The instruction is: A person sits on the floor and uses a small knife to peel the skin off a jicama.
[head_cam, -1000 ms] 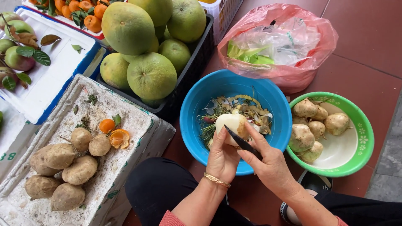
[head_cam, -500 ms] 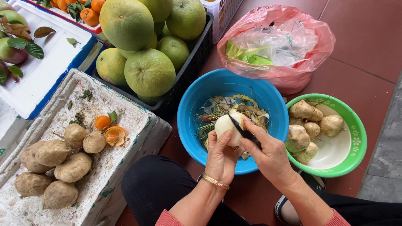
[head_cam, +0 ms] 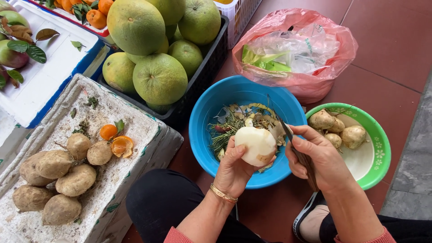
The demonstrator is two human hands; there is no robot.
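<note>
Squarely over the round blue plastic basin (head_cam: 204, 135), a pale, almost fully peeled white tuber (head_cam: 255, 145) sits cupped in the left hand (head_cam: 237, 166), the fingers curled up around its underside and the thumb pressed against its near face. The right hand (head_cam: 320, 157), just to the right of the tuber, is closed around the dark handle of a small kitchen knife (head_cam: 288, 134), whose thin blade runs up and away from the fist, along the tuber's right edge; whether the blade touches the flesh cannot be told. A gold bangle (head_cam: 222, 194) circles the left wrist.

Beneath the held tuber, the basin's floor carries a heap of brownish peelings and green stalk scraps (head_cam: 234, 121). Right of the knife hand stands a round green plastic bowl with a white inside (head_cam: 382, 153), holding several small unpeeled brown tubers (head_cam: 337, 128). Beyond both bowls, farther from the person, lies a pink plastic bag (head_cam: 315, 49) with clear bags and green leaves inside.

Left of the gripping hand, past the person's black-clad knee (head_cam: 171, 202), a white foam box lid (head_cam: 135, 130) bears a cluster of large earth-coloured tubers (head_cam: 54, 175) and two small orange fruits (head_cam: 114, 139), one of them opened. Behind that, a black plastic crate (head_cam: 202, 76) is piled with big green pomelos (head_cam: 157, 78). At the far left, a white foam tray with a blue edge (head_cam: 49, 76) holds leafy reddish-green fruit (head_cam: 11, 56) and small oranges (head_cam: 92, 11).
</note>
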